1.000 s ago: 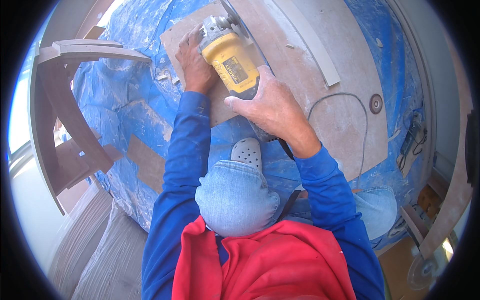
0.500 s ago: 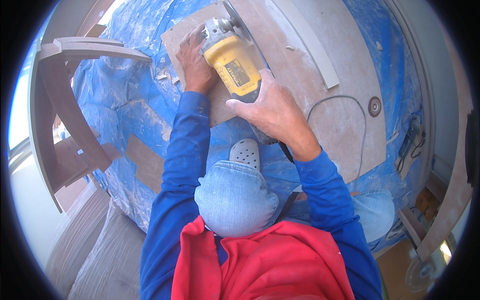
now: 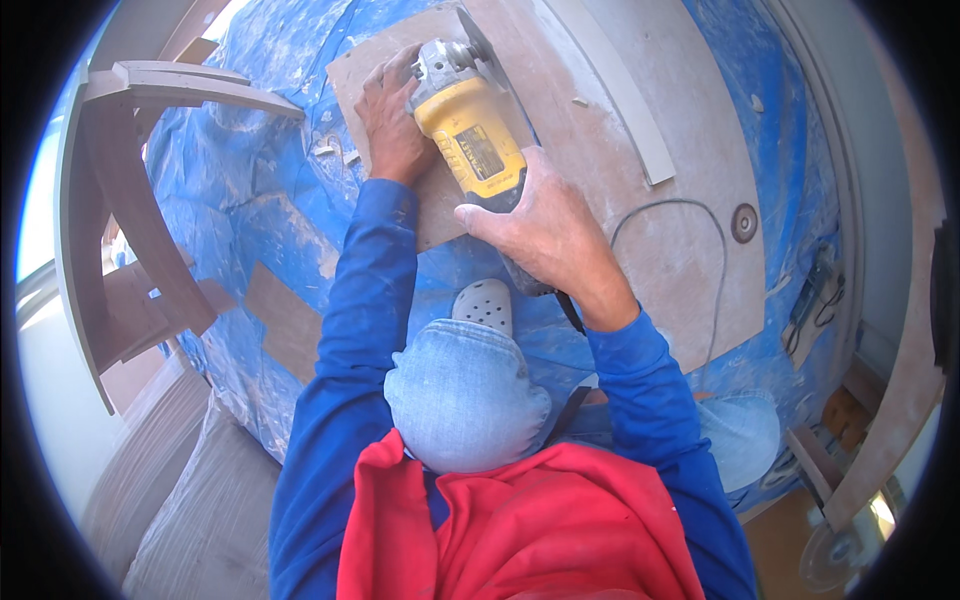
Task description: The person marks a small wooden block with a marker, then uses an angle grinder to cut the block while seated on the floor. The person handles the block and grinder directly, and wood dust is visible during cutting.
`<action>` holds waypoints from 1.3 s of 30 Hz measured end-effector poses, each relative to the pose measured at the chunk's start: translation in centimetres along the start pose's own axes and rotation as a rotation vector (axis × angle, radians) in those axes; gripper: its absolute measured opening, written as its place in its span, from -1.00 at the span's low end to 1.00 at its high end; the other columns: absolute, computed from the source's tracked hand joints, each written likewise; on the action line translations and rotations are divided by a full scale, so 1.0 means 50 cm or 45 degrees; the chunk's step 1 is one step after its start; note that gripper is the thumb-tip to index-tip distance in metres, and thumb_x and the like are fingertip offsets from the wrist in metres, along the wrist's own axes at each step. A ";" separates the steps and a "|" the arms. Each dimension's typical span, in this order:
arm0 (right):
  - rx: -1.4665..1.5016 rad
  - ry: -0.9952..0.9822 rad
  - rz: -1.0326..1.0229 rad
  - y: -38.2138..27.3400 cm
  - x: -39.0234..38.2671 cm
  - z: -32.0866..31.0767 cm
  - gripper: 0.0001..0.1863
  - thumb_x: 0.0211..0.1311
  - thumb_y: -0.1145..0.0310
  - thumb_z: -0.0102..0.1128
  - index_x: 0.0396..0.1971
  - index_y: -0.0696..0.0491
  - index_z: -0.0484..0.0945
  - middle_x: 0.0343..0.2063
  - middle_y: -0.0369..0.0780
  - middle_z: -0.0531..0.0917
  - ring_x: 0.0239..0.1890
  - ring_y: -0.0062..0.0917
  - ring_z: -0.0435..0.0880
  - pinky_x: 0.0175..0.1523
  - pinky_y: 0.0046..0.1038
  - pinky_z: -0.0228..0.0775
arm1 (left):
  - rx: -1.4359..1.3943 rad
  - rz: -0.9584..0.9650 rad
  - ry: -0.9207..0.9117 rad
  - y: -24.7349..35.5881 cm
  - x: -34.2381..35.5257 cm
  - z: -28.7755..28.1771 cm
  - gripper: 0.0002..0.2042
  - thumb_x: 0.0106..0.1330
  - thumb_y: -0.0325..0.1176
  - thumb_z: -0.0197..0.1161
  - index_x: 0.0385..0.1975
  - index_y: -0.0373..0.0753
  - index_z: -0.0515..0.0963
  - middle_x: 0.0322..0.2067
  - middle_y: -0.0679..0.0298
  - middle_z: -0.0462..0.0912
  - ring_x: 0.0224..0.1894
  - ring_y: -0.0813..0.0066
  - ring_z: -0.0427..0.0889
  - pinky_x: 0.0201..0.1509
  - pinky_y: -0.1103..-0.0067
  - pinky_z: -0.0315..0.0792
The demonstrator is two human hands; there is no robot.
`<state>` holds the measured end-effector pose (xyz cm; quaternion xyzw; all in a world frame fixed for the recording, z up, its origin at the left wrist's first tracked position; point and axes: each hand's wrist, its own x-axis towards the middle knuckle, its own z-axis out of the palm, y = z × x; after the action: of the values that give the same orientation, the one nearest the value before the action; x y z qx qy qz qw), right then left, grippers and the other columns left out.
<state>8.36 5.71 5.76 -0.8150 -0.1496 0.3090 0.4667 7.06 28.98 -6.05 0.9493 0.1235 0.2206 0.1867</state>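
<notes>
A yellow and black angle grinder (image 3: 475, 135) with a grey metal head is in my right hand (image 3: 550, 225), closed round the rear of its body. Its disc (image 3: 477, 38) stands edge-on at the far end, over the seam between a smaller brown board (image 3: 355, 65) and a larger pale board. My left hand (image 3: 392, 120) lies on the smaller board just left of the grinder's head, fingers stretched out and apart. The grinder covers part of that hand, including the thumb, so I cannot tell whether it touches the tool. A black cord (image 3: 570, 312) leaves the grinder's rear.
The large board (image 3: 680, 250) carries a long pale strip (image 3: 615, 85), a loose round disc (image 3: 743, 223) and a looping grey cable (image 3: 722, 235). Dusty blue sheeting (image 3: 275, 190) covers the floor. Curved wooden pieces (image 3: 150, 190) stand at left. My shoe (image 3: 485, 303) is below the grinder.
The whole view has shifted slightly. Both hands and the grinder keep almost the same places on the boards, and my grip on the grinder looks the same.
</notes>
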 end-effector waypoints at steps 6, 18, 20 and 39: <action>0.010 -0.020 0.015 0.001 -0.008 -0.004 -0.31 0.08 0.08 0.62 -0.04 0.30 0.49 -0.23 0.19 0.74 -0.15 0.07 0.82 -0.06 -0.11 0.64 | -0.003 -0.012 -0.013 0.003 0.003 -0.004 -0.52 0.40 -0.05 0.32 0.28 -0.04 0.69 0.53 0.40 0.44 0.54 0.00 0.27 0.60 0.11 0.07; -0.027 -0.066 0.075 -0.010 -0.027 -0.019 -0.25 0.08 0.05 0.62 0.05 0.31 0.50 -0.17 0.20 0.75 -0.08 0.02 0.83 0.02 -0.12 0.64 | 0.044 -0.017 -0.009 -0.013 0.003 0.013 -0.54 0.42 -0.12 0.30 0.31 0.02 0.67 0.55 0.41 0.41 0.53 0.05 0.28 0.57 0.10 0.07; -0.066 -0.125 0.154 -0.014 -0.029 -0.026 -0.20 0.08 0.00 0.60 0.14 0.32 0.55 -0.06 0.15 0.76 0.00 -0.11 0.81 0.14 -0.19 0.63 | 0.038 -0.033 -0.017 -0.014 0.003 0.013 -0.52 0.42 -0.13 0.30 0.34 0.06 0.65 0.55 0.41 0.41 0.53 0.04 0.27 0.57 0.10 0.07; 0.068 -0.033 0.032 -0.026 0.017 -0.015 -0.32 0.08 0.07 0.59 -0.06 0.33 0.51 -0.25 0.12 0.75 -0.20 -0.07 0.82 -0.07 -0.17 0.64 | 0.131 -0.004 -0.014 -0.006 -0.003 0.008 -0.47 0.36 -0.03 0.38 0.32 0.02 0.66 0.52 0.32 0.42 0.51 0.01 0.29 0.54 0.10 0.13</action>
<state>9.55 6.35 6.84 -0.8000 -0.1371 0.3292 0.4825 7.06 29.10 -6.58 0.9587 0.1351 0.2085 0.1389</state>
